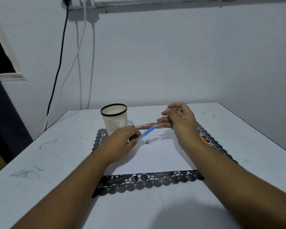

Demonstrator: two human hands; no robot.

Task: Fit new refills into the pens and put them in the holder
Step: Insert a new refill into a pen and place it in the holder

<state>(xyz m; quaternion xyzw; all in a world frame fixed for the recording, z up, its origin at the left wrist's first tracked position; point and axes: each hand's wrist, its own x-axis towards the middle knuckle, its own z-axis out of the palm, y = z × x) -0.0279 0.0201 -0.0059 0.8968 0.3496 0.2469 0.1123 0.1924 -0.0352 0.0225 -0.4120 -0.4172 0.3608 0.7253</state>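
White table (40, 187) against a pale wall, broad enough to keep all the parts within reach. On it, a black lace-edged mat (149, 180) under a white sheet (157, 156), probably laid so that small parts show up and stay put. At the mat's far left corner, upright and apparently empty, a cream slotted holder (114, 120) with a dark rim, close by for dropping in finished pens. Over the sheet, both forearms reaching in toward the middle. Left hand (122, 143) low over the sheet, fingers and thumb pinching the near end of a blue pen (147, 133), barrel angled up toward the other hand, likely to present its open end. Right hand (178, 123) raised just beyond the pen's far end, fingers curled in a pinch on something thin, perhaps a refill; too small to tell for sure. Behind the pen, flat on the mat, a red refill case (143, 126), within easy reach of the right hand. Peeking out beside the right wrist, an orange object (204, 140), mostly hidden. Under the pen on the sheet, a tiny dark piece (147, 140), maybe a cap set aside during refilling.
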